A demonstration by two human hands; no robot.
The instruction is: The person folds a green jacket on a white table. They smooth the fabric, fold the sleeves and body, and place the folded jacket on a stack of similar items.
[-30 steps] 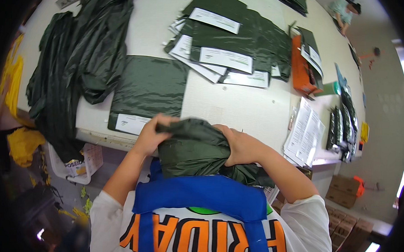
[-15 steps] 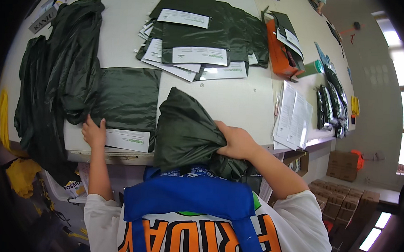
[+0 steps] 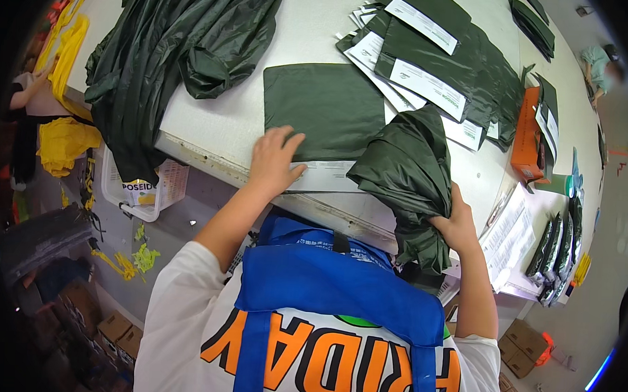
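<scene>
The right hand (image 3: 460, 227) grips the bunched green cloth (image 3: 412, 165) over the front edge of the table (image 3: 212, 125). The left hand (image 3: 272, 163) is spread wide over the flat green packet's (image 3: 324, 112) near left corner. This looks like a holding step; the next move seems to need a firm grip.

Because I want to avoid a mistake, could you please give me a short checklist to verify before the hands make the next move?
1. Right hand grips the bunched green fabric: ok.
2. Left hand is open, at the near left corner of the flat green piece: ok.
3. White label strip is fully visible: not ok, the fabric hides its right end.
4. Bunched fabric is clear of the labelled stack: cannot tell, they overlap in this view.
5. Nothing is inside the bunched fabric: cannot tell, its folds hide this.
</scene>
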